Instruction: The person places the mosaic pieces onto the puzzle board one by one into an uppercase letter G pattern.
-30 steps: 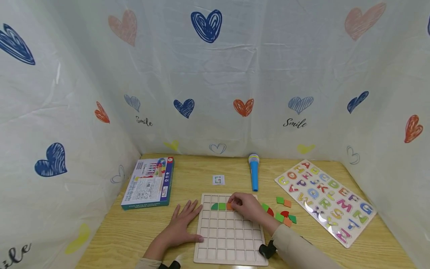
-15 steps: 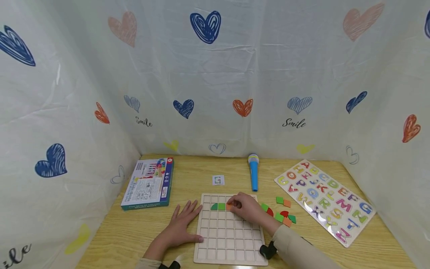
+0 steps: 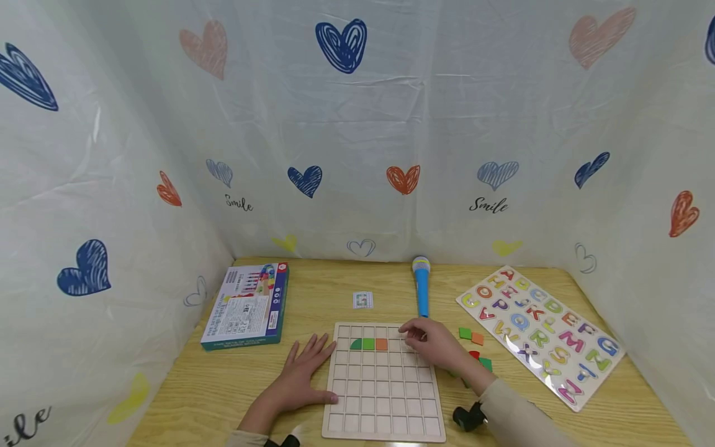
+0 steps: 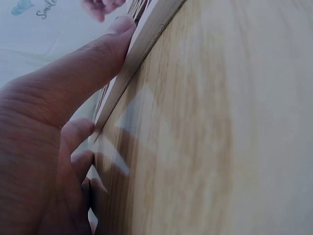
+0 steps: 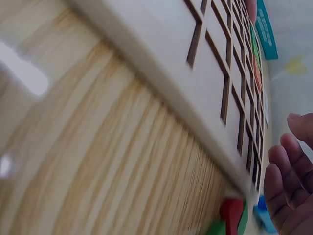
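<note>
A wooden grid board (image 3: 375, 390) lies on the table. In its second row sit a green quarter-circle tile (image 3: 355, 344), a green square tile (image 3: 368, 344) and an orange square tile (image 3: 382, 344), side by side. My left hand (image 3: 298, 380) rests with spread fingers at the board's left side, its thumb (image 4: 105, 49) touching the edge. Over the upper right corner of the board hovers my right hand (image 3: 434, 344). Its loosely bent fingers (image 5: 288, 176) hold nothing in the right wrist view. Loose tiles (image 3: 485, 364) lie to the right, partly hidden by the right forearm.
A blue toy microphone (image 3: 422, 292) lies behind the board, near a small printed card (image 3: 363, 300). On the right is an alphabet puzzle board (image 3: 540, 335); a flat box (image 3: 246, 304) lies on the left. A heart-printed curtain (image 3: 357, 124) surrounds the table.
My right hand has let go of the orange square tile, which stays in its grid cell, and has moved right. My left hand has kept its place.
</note>
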Demonstrator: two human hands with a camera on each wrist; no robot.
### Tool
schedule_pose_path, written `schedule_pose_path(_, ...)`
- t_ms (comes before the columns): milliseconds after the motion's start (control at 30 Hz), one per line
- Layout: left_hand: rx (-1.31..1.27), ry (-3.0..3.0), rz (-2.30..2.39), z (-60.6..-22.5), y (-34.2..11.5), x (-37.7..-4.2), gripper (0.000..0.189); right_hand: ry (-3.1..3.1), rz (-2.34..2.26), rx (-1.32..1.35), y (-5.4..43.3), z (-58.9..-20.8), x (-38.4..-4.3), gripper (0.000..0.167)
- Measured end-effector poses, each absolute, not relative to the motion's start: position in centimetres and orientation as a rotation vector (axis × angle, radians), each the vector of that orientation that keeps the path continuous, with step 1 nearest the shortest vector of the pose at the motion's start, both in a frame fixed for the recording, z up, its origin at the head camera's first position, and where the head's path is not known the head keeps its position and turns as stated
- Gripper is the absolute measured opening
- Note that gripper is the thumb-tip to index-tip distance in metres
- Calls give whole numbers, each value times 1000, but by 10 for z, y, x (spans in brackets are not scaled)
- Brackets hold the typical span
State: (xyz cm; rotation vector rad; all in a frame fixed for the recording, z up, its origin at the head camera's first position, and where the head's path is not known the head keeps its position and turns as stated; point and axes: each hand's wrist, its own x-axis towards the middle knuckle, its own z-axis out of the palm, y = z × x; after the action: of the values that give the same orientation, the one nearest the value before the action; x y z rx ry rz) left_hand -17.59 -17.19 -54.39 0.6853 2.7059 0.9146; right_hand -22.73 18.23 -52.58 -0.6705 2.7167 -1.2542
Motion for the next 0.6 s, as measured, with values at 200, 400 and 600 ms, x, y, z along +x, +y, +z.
schedule_pose_path(200,684,2710,911,-546,-172,-176,108,2742,-1290,-610,216,-524,-220,19)
schedule_pose_path(400,678,2711,895,-547,-173,-177,108,2818,-1258,-520,249,-524,-211,18)
schedule_pose_path(600,668,2704,895,-548,-173,-178,107,2834,-1223,-397,278,-522,-198,19)
